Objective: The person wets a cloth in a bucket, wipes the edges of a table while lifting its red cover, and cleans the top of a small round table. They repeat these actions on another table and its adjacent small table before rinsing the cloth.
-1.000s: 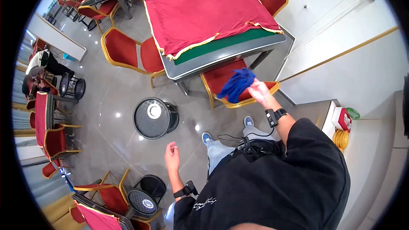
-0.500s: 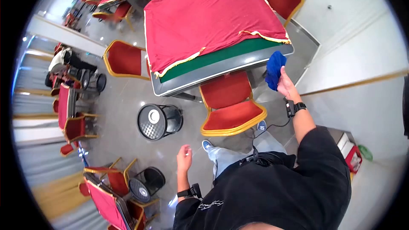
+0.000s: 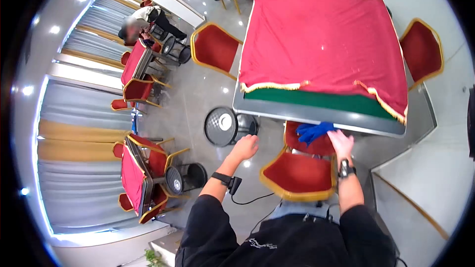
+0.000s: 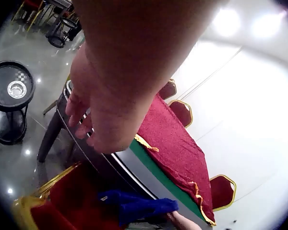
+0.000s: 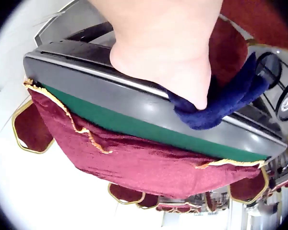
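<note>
My right hand [image 3: 342, 144] grips a blue cloth [image 3: 313, 131] at the table's near edge. In the right wrist view the cloth [image 5: 221, 108] drapes over the grey rim [image 5: 149, 100], with its loose end trailing to the side. A red cover [image 3: 321, 44] with yellow fringe lies over most of the table, leaving a strip of green top [image 3: 316, 101] bare along my side. Left of the blue cloth, my left hand [image 3: 244, 148] hangs with loosely bent fingers and holds nothing. It overlaps the table's corner in the left wrist view.
A red chair [image 3: 299, 172] with a gold frame stands between my body and the table. To the left is a round black side stand [image 3: 213, 126] with a light dish on it. Farther left, a person [image 3: 158, 17] bends over another covered table [image 3: 132, 64].
My right hand has brought the blue cloth from the right over to the table's near edge. The left hand has come up and forward, and the view has turned left.
</note>
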Tool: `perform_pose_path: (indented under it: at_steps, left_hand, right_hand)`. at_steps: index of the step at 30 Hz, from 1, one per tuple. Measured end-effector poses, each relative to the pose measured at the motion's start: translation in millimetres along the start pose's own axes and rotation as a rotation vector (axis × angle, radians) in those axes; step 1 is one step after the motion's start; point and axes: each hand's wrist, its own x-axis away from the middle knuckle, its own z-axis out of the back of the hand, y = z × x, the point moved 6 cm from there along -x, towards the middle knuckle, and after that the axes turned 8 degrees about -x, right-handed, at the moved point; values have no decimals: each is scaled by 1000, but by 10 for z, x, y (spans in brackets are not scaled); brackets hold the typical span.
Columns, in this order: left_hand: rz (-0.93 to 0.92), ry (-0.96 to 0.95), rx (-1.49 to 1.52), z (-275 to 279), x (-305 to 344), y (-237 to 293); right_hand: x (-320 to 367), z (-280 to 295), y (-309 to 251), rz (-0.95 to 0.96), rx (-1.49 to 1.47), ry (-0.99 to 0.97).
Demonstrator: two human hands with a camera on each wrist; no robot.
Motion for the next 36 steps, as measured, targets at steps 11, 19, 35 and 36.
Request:
perform_pose_path:
  at_steps: [11,19,35,36]
  left_hand:
    - [-24,524,28,90,-2358,207]
    - [202,464,-48,44,-2696,-48]
    - [55,551,-275,403,-2255,-549]
    - [55,624,-308,440,-2254,-556]
  right_hand:
    - [544,-906,-3059,803,230,98]
    - [1214,-1941,-3760,1382,1514,397]
    - [1372,-2726,-2954,1460,2363,24]
    - [1384,-2552,-3155,1613,2510,80]
